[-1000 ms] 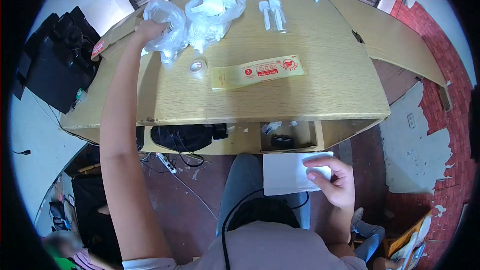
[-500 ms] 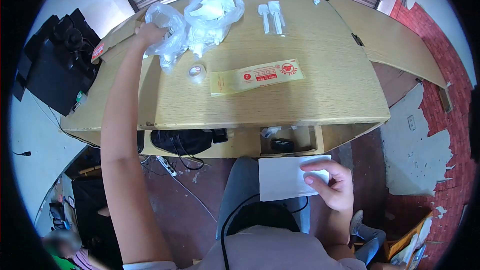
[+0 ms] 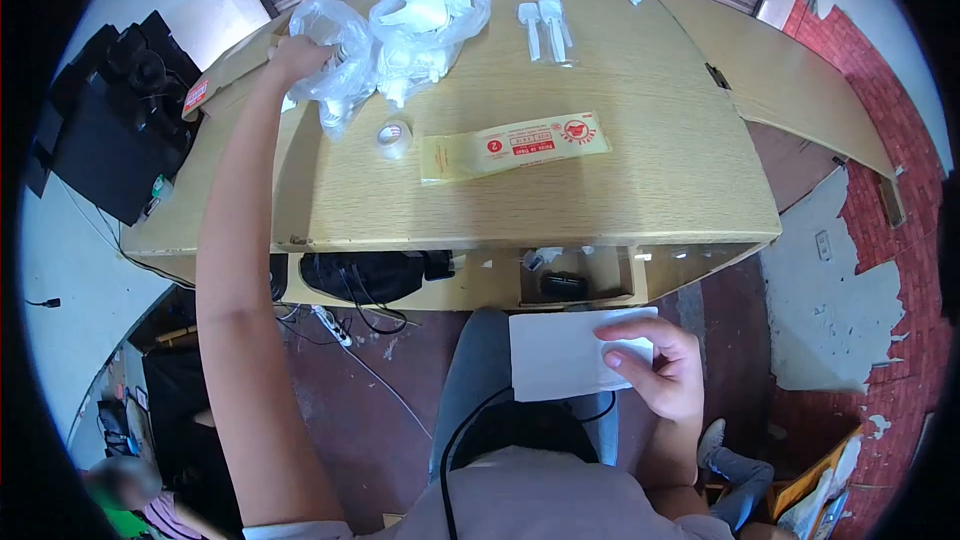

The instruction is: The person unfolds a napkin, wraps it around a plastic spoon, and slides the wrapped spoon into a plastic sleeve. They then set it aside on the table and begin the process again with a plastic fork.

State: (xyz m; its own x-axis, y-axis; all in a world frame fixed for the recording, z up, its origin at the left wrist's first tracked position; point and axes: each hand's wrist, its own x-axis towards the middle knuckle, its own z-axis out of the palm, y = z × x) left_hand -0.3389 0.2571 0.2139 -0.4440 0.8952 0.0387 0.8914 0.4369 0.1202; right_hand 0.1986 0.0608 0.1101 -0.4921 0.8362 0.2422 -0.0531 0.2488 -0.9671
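Hand on the right (image 3: 660, 365), lower right of the frame, holds a white rectangular sheet (image 3: 560, 358) by its right end, thumb and forefinger curled over the face with a narrow gap between their tips. The sheet shows no readable print and lies above the person's lap. The left hand (image 3: 300, 58), upper left, is at a clear plastic bag (image 3: 343, 80); its fingertips are hidden, so whether it grips anything cannot be told. Just right of that bag stands a second clear bag (image 3: 455, 25) with white contents. Below them on the worktop (image 3: 600, 210) sits a roll of tape (image 3: 393, 139), the print in its core too small to read. Near the worktop's middle lies a long yellow packet (image 3: 470, 155) printed in red: a "2" in a disc, a boxed panel of small lettering and a round emblem, the finer words illegible. At upper centre are white utensils (image 3: 553, 25) in a clear wrapper. Left of the left hand, a cardboard box (image 3: 235, 75) carries a red-and-white label, unreadable. Under the worktop's front edge are a black bag (image 3: 365, 277) and a small black object (image 3: 563, 286).
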